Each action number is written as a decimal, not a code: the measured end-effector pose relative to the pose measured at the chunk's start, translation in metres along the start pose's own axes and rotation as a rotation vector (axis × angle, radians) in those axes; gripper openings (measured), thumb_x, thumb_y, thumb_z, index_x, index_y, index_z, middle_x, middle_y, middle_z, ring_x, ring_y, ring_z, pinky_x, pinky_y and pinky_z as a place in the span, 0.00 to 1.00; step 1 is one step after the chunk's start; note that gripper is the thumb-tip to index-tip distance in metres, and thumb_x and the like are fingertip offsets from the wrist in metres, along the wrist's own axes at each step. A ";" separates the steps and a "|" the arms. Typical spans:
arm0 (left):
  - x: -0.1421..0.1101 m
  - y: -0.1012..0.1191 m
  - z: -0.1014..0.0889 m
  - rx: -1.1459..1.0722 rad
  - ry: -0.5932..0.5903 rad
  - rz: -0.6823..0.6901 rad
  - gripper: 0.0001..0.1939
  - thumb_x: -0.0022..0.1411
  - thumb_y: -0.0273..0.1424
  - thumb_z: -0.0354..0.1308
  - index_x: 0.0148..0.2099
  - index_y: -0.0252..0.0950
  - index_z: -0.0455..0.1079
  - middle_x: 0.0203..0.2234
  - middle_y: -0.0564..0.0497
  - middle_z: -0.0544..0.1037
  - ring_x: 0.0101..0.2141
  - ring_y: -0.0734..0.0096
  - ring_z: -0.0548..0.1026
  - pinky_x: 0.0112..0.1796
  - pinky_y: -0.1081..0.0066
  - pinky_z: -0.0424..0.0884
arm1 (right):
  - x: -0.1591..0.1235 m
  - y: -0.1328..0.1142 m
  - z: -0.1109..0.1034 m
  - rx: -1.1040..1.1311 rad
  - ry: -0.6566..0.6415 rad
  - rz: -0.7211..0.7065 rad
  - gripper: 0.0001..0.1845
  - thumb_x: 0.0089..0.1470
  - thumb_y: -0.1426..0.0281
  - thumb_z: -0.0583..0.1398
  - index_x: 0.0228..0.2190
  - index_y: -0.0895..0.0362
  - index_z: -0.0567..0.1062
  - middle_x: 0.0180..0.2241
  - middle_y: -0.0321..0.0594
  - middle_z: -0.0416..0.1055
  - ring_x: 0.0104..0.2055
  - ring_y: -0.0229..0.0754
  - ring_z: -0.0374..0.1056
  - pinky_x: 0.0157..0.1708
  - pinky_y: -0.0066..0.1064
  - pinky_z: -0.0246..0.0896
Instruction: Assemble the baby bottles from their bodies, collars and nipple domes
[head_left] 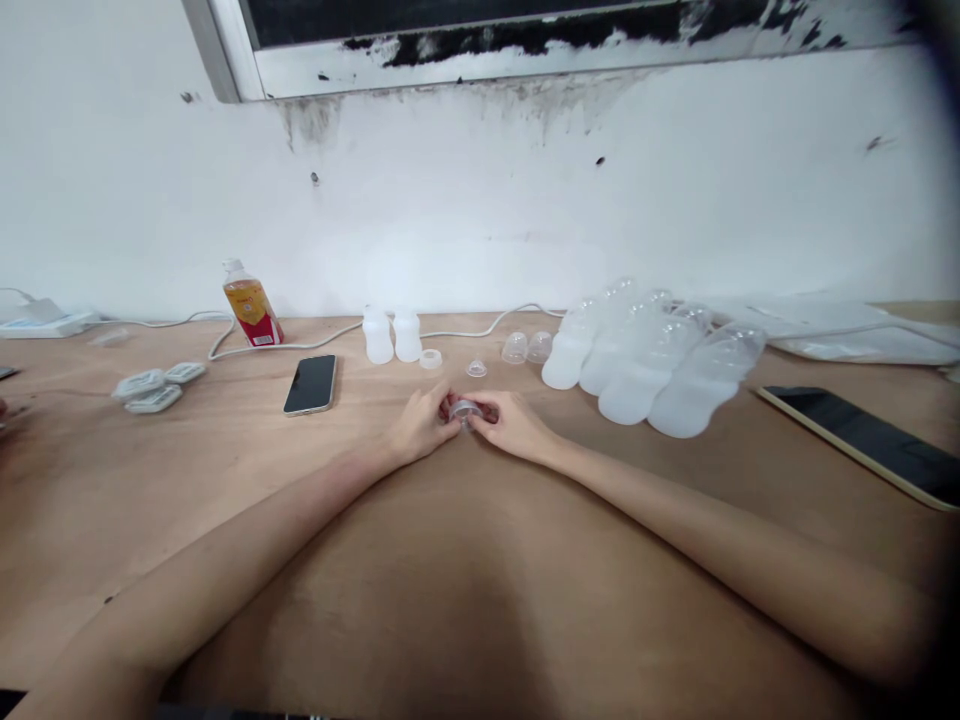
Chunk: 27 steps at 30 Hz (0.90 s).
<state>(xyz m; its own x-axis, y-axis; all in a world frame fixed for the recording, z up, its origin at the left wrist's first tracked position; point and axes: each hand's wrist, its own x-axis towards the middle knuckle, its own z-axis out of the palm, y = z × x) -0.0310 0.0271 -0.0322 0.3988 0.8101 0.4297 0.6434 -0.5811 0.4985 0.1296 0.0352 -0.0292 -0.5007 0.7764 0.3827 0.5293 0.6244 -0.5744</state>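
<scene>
My left hand (424, 425) and my right hand (517, 425) meet at the middle of the table. Between their fingertips they pinch a small translucent bottle ring (466, 409), partly covered by the fingers. Something clear shows under the ring, too small to make out. Just beyond my hands a clear bottle nipple (476, 368) rests on the wood. A loose whitish ring (430, 358) lies to its left, beside two frosted baby bottles (378, 336) that stand upright without caps. Right of the nipple are two clear dome caps (515, 348).
Several capped baby bottles (634, 370) stand grouped at right, before plastic bags (862, 335). Phones lie left (311, 384) and right (862, 440). A drink bottle (253, 305), white cable (480, 333) and white packs (154, 390) are at left. Part of another person's hand shows at the left edge.
</scene>
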 end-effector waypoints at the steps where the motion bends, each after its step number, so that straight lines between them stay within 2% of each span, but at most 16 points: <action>1: 0.000 0.000 0.000 0.015 0.004 0.012 0.04 0.49 0.27 0.52 0.31 0.35 0.61 0.23 0.55 0.70 0.24 0.76 0.67 0.26 0.77 0.62 | 0.000 0.001 0.001 0.022 0.001 0.007 0.18 0.43 0.78 0.53 0.37 0.58 0.73 0.29 0.37 0.72 0.26 0.35 0.62 0.27 0.26 0.56; 6: 0.000 -0.002 -0.001 0.106 0.033 0.054 0.06 0.55 0.31 0.48 0.36 0.35 0.62 0.27 0.52 0.72 0.30 0.71 0.70 0.32 0.72 0.63 | 0.000 0.007 0.004 0.060 0.055 0.020 0.14 0.48 0.73 0.52 0.38 0.57 0.71 0.31 0.39 0.72 0.30 0.38 0.65 0.31 0.28 0.58; 12: -0.005 0.003 0.000 0.227 0.012 0.021 0.04 0.55 0.30 0.47 0.34 0.37 0.61 0.26 0.53 0.73 0.30 0.70 0.71 0.35 0.70 0.63 | -0.003 0.000 0.003 -0.035 0.061 -0.024 0.10 0.52 0.70 0.49 0.34 0.57 0.68 0.24 0.37 0.68 0.25 0.36 0.62 0.27 0.27 0.56; 15: -0.005 0.006 -0.008 0.293 0.016 0.079 0.09 0.56 0.36 0.47 0.35 0.37 0.62 0.29 0.52 0.73 0.33 0.69 0.70 0.38 0.68 0.62 | -0.003 0.000 0.002 0.003 0.086 -0.005 0.08 0.51 0.70 0.50 0.31 0.57 0.68 0.24 0.36 0.67 0.24 0.35 0.61 0.27 0.27 0.56; 18: 0.015 -0.004 -0.027 0.389 0.132 0.075 0.14 0.58 0.39 0.45 0.41 0.36 0.61 0.37 0.49 0.72 0.40 0.67 0.68 0.43 0.66 0.60 | -0.002 0.003 0.001 0.194 0.064 0.083 0.11 0.51 0.69 0.49 0.37 0.57 0.67 0.21 0.34 0.65 0.21 0.34 0.60 0.21 0.26 0.56; 20: 0.042 -0.019 -0.043 0.533 0.279 -0.005 0.20 0.56 0.40 0.46 0.48 0.33 0.58 0.43 0.44 0.68 0.46 0.60 0.63 0.46 0.61 0.56 | 0.000 0.005 0.001 0.347 0.006 0.152 0.17 0.52 0.69 0.48 0.44 0.56 0.63 0.19 0.33 0.63 0.18 0.33 0.59 0.17 0.24 0.55; 21: 0.058 -0.029 -0.051 0.616 0.305 -0.023 0.26 0.55 0.41 0.48 0.51 0.30 0.56 0.47 0.41 0.65 0.49 0.56 0.59 0.49 0.57 0.51 | 0.000 0.006 0.000 0.413 -0.017 0.178 0.19 0.51 0.70 0.47 0.47 0.56 0.62 0.20 0.33 0.64 0.18 0.33 0.59 0.16 0.24 0.55; 22: 0.073 -0.039 -0.058 0.699 0.283 -0.024 0.31 0.52 0.43 0.51 0.53 0.28 0.54 0.50 0.38 0.62 0.53 0.52 0.54 0.51 0.54 0.45 | 0.000 0.006 -0.001 0.471 -0.025 0.197 0.21 0.50 0.70 0.48 0.48 0.56 0.61 0.21 0.34 0.65 0.20 0.34 0.61 0.16 0.24 0.56; 24: 0.099 -0.057 -0.068 0.824 0.146 -0.026 0.39 0.48 0.45 0.53 0.55 0.25 0.51 0.51 0.35 0.60 0.55 0.47 0.47 0.52 0.48 0.36 | 0.001 0.005 -0.002 0.575 -0.008 0.227 0.21 0.48 0.71 0.51 0.46 0.56 0.63 0.27 0.37 0.66 0.26 0.36 0.65 0.18 0.24 0.59; 27: 0.115 -0.068 -0.075 0.906 -0.060 -0.040 0.34 0.48 0.44 0.54 0.53 0.27 0.57 0.44 0.37 0.69 0.54 0.47 0.52 0.51 0.46 0.32 | 0.001 0.005 -0.003 0.732 0.037 0.266 0.21 0.44 0.71 0.55 0.43 0.56 0.65 0.32 0.39 0.65 0.34 0.38 0.66 0.24 0.25 0.62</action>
<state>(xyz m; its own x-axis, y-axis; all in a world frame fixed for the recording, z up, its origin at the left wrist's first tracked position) -0.0778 0.1541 0.0403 0.3818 0.8460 0.3722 0.9150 -0.2892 -0.2812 0.1336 0.0393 -0.0299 -0.3902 0.9027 0.1815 0.0355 0.2118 -0.9767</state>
